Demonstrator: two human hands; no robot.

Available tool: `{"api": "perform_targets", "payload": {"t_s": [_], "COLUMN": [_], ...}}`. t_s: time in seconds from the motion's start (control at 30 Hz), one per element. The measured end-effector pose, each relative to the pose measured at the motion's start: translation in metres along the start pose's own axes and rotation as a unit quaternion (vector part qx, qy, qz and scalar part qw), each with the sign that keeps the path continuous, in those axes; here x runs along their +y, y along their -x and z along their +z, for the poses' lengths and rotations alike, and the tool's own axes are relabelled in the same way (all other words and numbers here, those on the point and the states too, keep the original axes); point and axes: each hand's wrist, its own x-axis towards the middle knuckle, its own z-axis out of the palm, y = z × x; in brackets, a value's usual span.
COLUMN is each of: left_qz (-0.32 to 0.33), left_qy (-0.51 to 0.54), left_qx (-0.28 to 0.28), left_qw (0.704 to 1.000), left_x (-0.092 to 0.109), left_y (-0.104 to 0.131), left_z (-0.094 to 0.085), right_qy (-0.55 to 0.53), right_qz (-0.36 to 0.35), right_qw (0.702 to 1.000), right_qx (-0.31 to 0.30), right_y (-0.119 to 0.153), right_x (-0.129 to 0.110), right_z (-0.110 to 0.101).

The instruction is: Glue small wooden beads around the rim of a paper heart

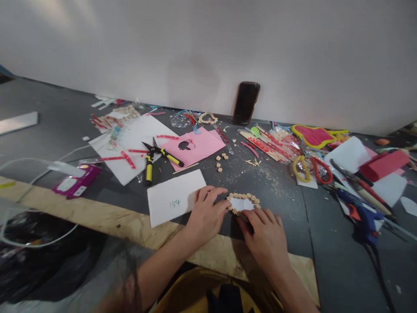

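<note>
Between my hands is an oval ring of small beige wooden-looking pieces (257, 201), with white paper (241, 204) inside it. The thumb and fingers of my left hand (206, 213) pinch its left edge. My right hand (267, 237) is closed at the near right edge, its thumb underneath and partly hidden. A white card marked "154" (174, 198) lies beside my left hand. Several small beige clusters (219, 165) rest beyond the ring, near short loose sticks (253, 162).
Yellow-and-black pliers (149, 167) lie on white and pink paper (205, 150). A phone (246, 103) leans on the wall. At the right are scissors (321, 170), more pliers (365, 187) and a blue glue gun (366, 221). A purple power strip (76, 182) with cables sits left.
</note>
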Motion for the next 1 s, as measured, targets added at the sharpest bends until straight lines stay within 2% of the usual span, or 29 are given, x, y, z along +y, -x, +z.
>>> {"api": "perform_targets", "payload": {"t_s": [1.0], "left_qz": [0.003], "left_qy": [-0.01], "left_qx": [-0.002], "left_qw": [1.0], "left_x": [-0.0007], "left_y": [0.0005], "left_z": [0.0041], "right_qy": [-0.011], "right_qz": [-0.003], "right_qw": [1.0], "right_qx": [0.006], "right_y": [-0.0001], "right_x": [-0.0019], "right_z": [0.0043]}}
